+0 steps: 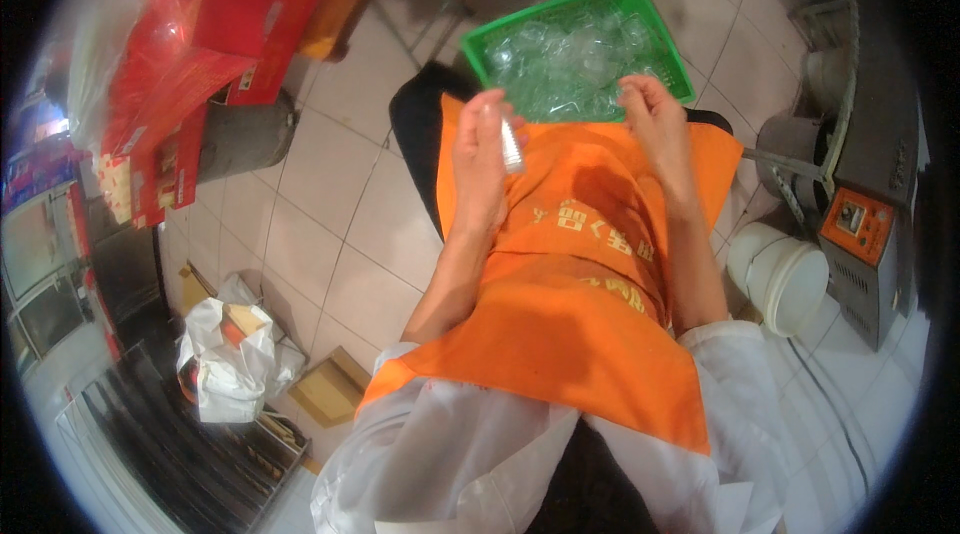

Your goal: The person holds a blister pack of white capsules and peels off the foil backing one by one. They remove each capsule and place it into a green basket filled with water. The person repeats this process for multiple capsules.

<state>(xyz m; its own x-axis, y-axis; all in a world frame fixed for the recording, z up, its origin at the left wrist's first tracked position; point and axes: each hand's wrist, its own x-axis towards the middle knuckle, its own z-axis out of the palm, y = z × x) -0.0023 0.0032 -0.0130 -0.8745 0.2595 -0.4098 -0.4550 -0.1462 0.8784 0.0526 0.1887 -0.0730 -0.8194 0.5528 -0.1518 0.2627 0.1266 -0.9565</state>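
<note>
My left hand (478, 140) is raised over my lap, gripping a small whitish, ribbed stack (512, 148), perhaps of nested plastic pieces. Its upper part is hidden behind the fingers. My right hand (654, 114) has its fingers curled together near the right corner of a green plastic basket (472, 54); whether anything thin is pinched there, I cannot tell. Many clear plastic containers (577, 54) lie heaped inside the basket, which sits just beyond my knees. An orange apron (555, 324) bearing writing covers my lap, over white sleeves and clothing.
Red boxes (217, 16) are stacked at upper left, near a grey cylinder (255, 133). A white bag (229, 361) and a cardboard piece (330, 386) lie at lower left. On the right stand a white bucket (780, 275) and a machine with an orange control panel (855, 226).
</note>
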